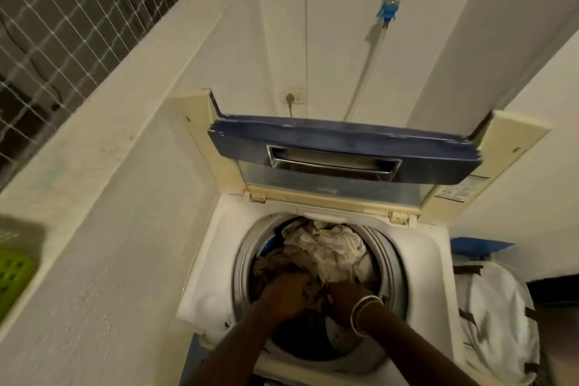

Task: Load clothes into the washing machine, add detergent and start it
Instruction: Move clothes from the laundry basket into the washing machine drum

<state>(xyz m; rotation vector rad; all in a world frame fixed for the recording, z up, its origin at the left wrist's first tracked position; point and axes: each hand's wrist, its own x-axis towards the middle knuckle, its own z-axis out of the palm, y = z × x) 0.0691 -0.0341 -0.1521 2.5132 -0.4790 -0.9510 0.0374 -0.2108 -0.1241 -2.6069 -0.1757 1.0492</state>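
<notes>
A white top-loading washing machine [213, 263] stands below me with its blue-edged lid [344, 147] folded up at the back. Its round drum [242, 263] holds a heap of clothes: a pale crumpled cloth [332, 247] at the back and a brown garment [272, 265] in front. Both my hands are down in the drum. My left hand [286, 296] grips the brown garment with curled fingers. Close beside it, my right hand [346, 296], with white bangles on the wrist, also grips cloth. No detergent is in view.
A white laundry bag with dark straps [498, 316] stands right of the machine. A green perforated basket [14, 273] sits on the ledge at far left. A wall socket [293, 97] and a tap with a hose [390, 9] are on the wall behind.
</notes>
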